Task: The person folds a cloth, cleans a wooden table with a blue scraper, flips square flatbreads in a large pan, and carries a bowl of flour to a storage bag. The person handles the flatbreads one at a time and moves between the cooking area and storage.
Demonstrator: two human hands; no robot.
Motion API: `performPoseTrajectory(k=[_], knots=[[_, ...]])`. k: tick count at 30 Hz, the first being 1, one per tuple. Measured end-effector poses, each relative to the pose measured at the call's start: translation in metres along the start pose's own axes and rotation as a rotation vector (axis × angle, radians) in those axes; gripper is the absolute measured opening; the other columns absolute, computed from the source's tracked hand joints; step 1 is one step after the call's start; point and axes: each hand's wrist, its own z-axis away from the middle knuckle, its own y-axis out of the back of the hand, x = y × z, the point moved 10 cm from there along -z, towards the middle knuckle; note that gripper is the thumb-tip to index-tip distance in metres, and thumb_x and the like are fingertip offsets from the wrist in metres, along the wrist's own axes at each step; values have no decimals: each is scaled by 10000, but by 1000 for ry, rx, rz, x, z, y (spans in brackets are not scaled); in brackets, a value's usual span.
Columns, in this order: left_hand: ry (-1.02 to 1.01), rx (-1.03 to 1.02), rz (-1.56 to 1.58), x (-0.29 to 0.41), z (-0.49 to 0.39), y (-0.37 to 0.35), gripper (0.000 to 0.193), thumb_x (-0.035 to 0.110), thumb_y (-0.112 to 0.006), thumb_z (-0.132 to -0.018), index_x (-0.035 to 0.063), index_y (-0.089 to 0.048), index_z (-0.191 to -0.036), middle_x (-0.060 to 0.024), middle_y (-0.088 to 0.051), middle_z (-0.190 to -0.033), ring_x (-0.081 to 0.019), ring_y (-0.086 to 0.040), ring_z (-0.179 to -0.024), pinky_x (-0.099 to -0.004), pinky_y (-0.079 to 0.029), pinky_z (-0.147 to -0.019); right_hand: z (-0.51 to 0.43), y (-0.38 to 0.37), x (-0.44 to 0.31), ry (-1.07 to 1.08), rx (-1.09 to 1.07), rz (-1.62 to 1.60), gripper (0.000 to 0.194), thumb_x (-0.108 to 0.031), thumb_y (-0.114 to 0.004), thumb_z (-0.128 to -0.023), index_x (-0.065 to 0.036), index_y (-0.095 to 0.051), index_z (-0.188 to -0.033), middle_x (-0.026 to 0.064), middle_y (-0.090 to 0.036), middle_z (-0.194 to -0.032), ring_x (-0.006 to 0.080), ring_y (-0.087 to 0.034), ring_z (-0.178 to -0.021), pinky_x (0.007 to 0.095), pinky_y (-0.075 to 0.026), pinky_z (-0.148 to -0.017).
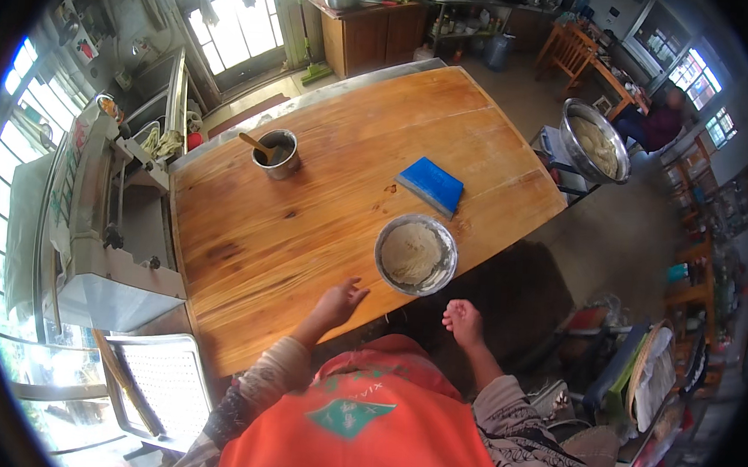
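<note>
My left hand [342, 301] hovers over the near edge of a wooden table [347, 142], fingers apart and nothing in them. Just right of it, a metal bowl [378, 264] with pale flour or dough [413, 254] inside stands by the edge. My right hand [463, 322] is off the table, below and right of that bowl, its fingers curled in with nothing visible between them. Behind the bowl lies a blue-handled dough scraper [434, 179]. Farther left is a metal pot [283, 165] with a wooden-handled utensil [257, 144] leaning in it.
A large metal basin of dough [590, 144] stands on a stand [555, 151] beyond the table's right corner. Left of the table is a metal dough machine [123, 237], with a perforated tray [163, 375] nearer me. One person [660, 119] sits at the far right.
</note>
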Motion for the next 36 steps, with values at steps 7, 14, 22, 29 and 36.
performPoseTrajectory(k=[7,14,22,29,36], knots=[[433,-133,593,-16,-40,-97,492,315,-612,-983,-44,-507,-1302,-179,-712,-971,-267,-731,-788,-363,-587,-616,-161,30,-114,528,214,501,300,-236,-720,-885,9,-637,-1037,131,-695,-864,263,-682,-802,383,-546,-720],[411,58,720,-21,-69,-99,314,7,-483,-871,-12,-574,-1171,-135,-681,-915,-239,-694,-691,-357,-588,-570,-255,-13,-118,340,-78,419,321,-333,-725,-897,-34,-664,-993,115,-717,-903,228,-690,-813,370,-546,-734],[168,96,205,-8,-72,-76,205,83,-516,-849,-29,-608,-995,-81,-635,-748,-164,-594,-621,-314,-469,-556,-121,5,-50,-158,-452,251,520,-537,-707,-863,-41,-681,-1018,61,-679,-810,172,-648,-699,331,-518,-638],[-8,-354,264,95,-129,-184,306,40,-497,-925,-37,-550,-1217,-167,-690,-1058,-217,-701,-872,-354,-576,-739,-28,121,35,-258,-15,-126,376,-366,-651,-931,-32,-677,-1101,87,-692,-867,191,-641,-633,317,-517,-548],[-193,-850,213,260,-196,-356,552,280,-561,-1016,79,-324,-1473,-135,-674,-1017,-214,-684,-840,-353,-570,-677,-17,347,89,-248,508,-699,278,-214,-559,-964,40,-650,-1029,123,-700,-868,172,-670,-629,324,-519,-505]])
